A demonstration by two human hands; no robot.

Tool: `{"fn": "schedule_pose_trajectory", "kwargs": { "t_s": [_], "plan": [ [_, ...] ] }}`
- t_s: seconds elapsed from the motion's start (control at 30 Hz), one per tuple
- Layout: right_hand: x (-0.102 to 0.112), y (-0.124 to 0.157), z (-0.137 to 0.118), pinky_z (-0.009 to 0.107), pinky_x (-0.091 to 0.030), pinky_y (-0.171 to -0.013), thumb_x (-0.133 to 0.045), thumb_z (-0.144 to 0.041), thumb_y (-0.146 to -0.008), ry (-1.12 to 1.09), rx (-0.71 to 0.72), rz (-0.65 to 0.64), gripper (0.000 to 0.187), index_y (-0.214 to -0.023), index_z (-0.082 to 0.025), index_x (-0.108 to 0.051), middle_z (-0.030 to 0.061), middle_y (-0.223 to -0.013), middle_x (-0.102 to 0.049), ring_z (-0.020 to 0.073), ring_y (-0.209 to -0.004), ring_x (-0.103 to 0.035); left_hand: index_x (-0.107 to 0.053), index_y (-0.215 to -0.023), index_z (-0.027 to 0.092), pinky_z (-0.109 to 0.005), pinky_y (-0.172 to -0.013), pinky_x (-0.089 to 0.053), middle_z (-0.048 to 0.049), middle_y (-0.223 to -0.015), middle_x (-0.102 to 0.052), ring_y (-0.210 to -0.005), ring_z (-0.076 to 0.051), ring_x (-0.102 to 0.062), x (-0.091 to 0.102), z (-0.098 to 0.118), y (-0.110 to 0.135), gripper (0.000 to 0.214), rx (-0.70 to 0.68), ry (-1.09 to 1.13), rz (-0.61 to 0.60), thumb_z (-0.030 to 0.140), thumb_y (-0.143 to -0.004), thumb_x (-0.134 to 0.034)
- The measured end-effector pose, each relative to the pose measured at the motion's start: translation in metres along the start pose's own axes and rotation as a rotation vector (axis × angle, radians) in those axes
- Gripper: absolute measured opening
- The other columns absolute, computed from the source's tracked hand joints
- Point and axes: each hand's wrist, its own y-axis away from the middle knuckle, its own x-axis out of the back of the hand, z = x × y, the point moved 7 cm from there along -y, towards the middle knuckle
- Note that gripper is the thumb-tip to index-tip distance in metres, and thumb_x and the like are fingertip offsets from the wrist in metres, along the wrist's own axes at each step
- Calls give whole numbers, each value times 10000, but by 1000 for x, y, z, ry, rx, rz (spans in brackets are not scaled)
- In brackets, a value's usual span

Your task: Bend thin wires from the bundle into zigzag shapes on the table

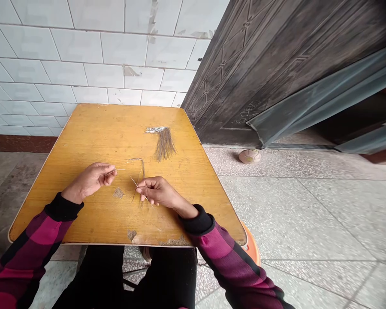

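Observation:
My left hand [91, 180] rests on the wooden table [93, 133], its fingers pinched on one end of a thin pale fibre strand [117, 171]. My right hand [156, 191] is closed on several thin strands [141, 171] that arch up and back down between the two hands, with loose ends trailing under the fingers. Farther back on the table lies a bundle of brown fibres [164, 143], bound at a whitish top end and fanned out at the bottom. Both sleeves are pink and black plaid.
The table stands against a white tiled wall [83, 56]. A dark carved door [276, 68] leans open at the right. A small ball [250, 156] lies on the speckled stone floor. An orange stool [252, 249] edge shows beneath the table's right corner.

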Motion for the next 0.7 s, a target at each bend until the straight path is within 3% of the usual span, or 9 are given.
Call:
{"fn": "schedule_pose_trajectory", "kwargs": {
  "t_s": [0.17, 0.4, 0.57, 0.7],
  "plan": [
    [-9, -1, 1, 139, -355, -337, -661, -490, -771, -84, -5, -28, 348, -754, -149, -595, -21, -614, -621, 32, -384, -454, -617, -582, 114, -182, -481, -326, -5, -528, -549, -489, -62, -446, -4, 4, 2, 264, -47, -117, -23, 310, -726, -721],
    [-9, 0, 2, 130, -356, -337, -633, -448, -804, -38, -8, 10, 306, -771, -146, -593, -25, -611, -614, 28, -385, -453, -657, -669, 106, -187, -426, -324, -39, -552, -598, -455, -81, -480, 3, 1, 0, 330, 19, -19, 40, 431, -705, -702],
    [-11, 0, 5, 129, -367, -334, -632, -441, -806, -15, -23, 1, 301, -769, -144, -598, -27, -603, -611, 32, -390, -468, -655, -649, 107, -187, -426, -317, -30, -527, -585, -429, -69, -451, 2, 2, 4, 277, 50, -126, 21, 375, -675, -724],
    [-13, -3, 7, 120, -367, -326, -658, -456, -785, -122, 2, 21, 318, -806, -143, -600, -28, -621, -620, 27, -386, -471, -644, -614, 118, -191, -423, -270, -11, -492, -541, -431, -62, -408, -5, 3, 5, 242, 23, -242, -11, 338, -692, -707]
  ]
}}
